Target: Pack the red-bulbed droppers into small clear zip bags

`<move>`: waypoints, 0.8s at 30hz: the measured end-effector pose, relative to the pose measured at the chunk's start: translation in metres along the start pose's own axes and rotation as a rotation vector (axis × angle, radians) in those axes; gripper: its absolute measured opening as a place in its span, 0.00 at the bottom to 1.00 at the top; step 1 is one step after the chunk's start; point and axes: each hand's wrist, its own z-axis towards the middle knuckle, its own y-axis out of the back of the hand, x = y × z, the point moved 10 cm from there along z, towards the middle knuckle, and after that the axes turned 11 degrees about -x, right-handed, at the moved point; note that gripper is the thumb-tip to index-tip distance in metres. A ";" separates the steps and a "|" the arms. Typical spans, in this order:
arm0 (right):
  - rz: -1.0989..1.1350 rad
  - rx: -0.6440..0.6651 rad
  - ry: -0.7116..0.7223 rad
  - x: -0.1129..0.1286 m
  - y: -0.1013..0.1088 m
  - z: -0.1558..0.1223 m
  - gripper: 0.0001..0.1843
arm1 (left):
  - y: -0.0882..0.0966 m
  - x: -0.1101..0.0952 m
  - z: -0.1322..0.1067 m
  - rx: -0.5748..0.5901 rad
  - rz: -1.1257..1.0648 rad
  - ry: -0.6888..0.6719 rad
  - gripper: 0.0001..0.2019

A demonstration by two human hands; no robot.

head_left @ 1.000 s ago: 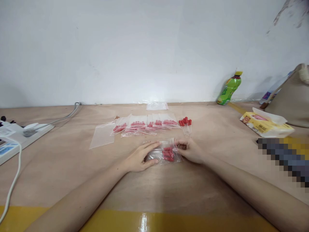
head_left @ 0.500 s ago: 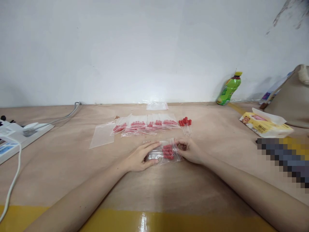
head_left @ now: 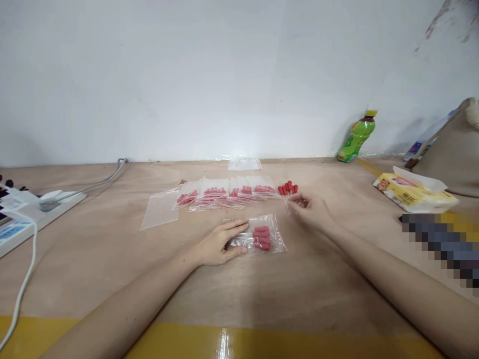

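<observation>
Now the left hand (head_left: pixel 218 244) is lying spread on a bag (head_left: pixel 276 237). The right hand (head_left: pixel 311 211) is reaching to droppers (head_left: pixel 287 188), grip unclear.

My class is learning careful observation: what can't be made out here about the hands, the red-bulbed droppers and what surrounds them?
In the head view:
Tube ends in the nearest zip bag: hidden by the left hand.
Whether the right hand grips loose droppers: its fingers hide contact.
Beige bag: cut off by the right edge.
Print on the green bottle: too small to read.
</observation>
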 end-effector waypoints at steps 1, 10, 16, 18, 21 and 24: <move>-0.079 -0.076 -0.005 -0.006 0.012 0.012 0.10 | 0.000 0.000 0.000 0.002 0.000 0.003 0.28; -0.358 -0.183 -0.141 -0.039 0.018 0.078 0.25 | 0.000 0.000 0.000 0.002 -0.012 -0.001 0.28; -0.296 -0.186 -0.228 -0.045 -0.001 0.086 0.11 | 0.000 0.000 0.000 0.001 -0.019 0.004 0.28; -0.226 -0.180 -0.247 -0.039 0.000 0.085 0.10 | 0.001 -0.001 0.000 -0.004 -0.028 0.003 0.28; -0.101 -0.132 -0.243 -0.021 0.003 0.077 0.09 | 0.002 -0.003 0.001 -0.003 -0.039 -0.001 0.27; 0.155 -0.081 -0.217 0.001 0.008 0.057 0.10 | 0.002 -0.003 0.001 0.000 -0.042 0.005 0.27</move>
